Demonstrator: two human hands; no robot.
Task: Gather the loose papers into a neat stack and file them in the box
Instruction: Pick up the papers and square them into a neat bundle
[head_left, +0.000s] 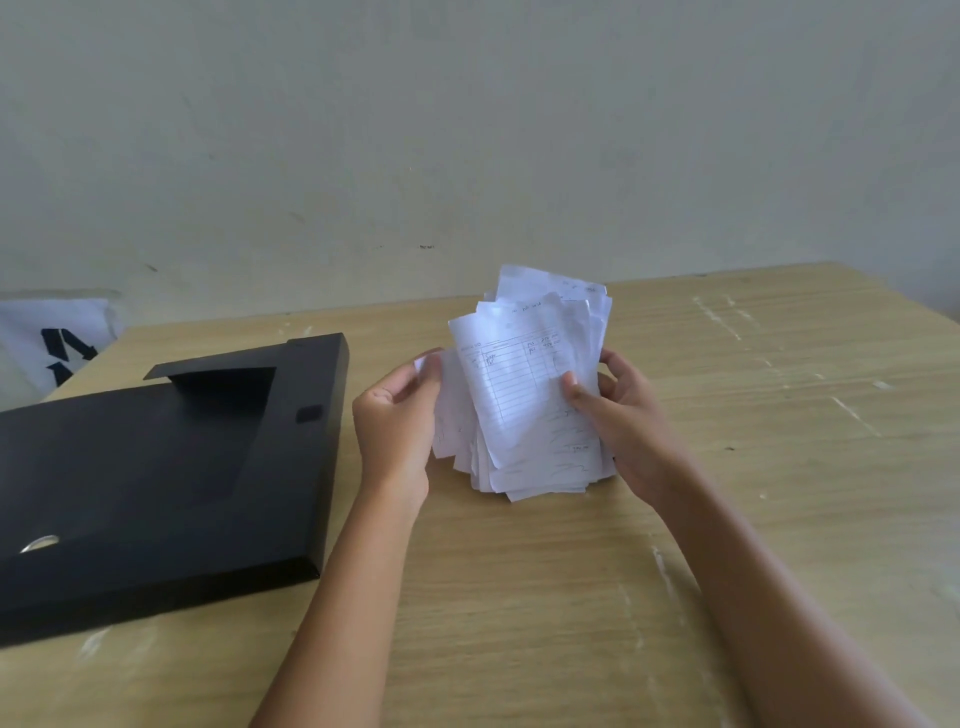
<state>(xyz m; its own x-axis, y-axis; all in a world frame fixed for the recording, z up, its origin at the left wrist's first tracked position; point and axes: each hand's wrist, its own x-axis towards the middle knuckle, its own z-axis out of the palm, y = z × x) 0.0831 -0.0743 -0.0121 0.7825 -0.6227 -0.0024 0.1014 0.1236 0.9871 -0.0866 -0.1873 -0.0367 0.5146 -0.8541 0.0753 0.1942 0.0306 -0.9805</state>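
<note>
I held the papers (530, 395) upright between both hands over the middle of the table (519, 597), their lower edges down at or just above the wood; I could not tell whether they touched it. My left hand (397, 431) was curled closed on the left side of the bundle, fingertips pinching a sheet or two that stuck out there. My right hand (618, 421) wrapped the right side, thumb pressed flat across the front sheet and the other fingers hidden behind the pile. The stack was ragged: sheets fanned out at the top, corners poked past one another, and the front sheet, a ruled form with some handwriting, bowed outward.

The black box (171, 467) lay flat on the table to my left, just beside my left wrist but apart from it. Its lid was down, with a tab flap raised a little near the far edge, a small dark clasp patch near its right side and a metal ring at its near-left corner. Between the papers and the box there was only bare wood and my own left forearm.

Behind the box, past the table's far-left corner, a white bag (52, 343) with dark lettering leaned against the pale wall (467, 130). The tabletop to my right carried only pale scuffs and smears.
</note>
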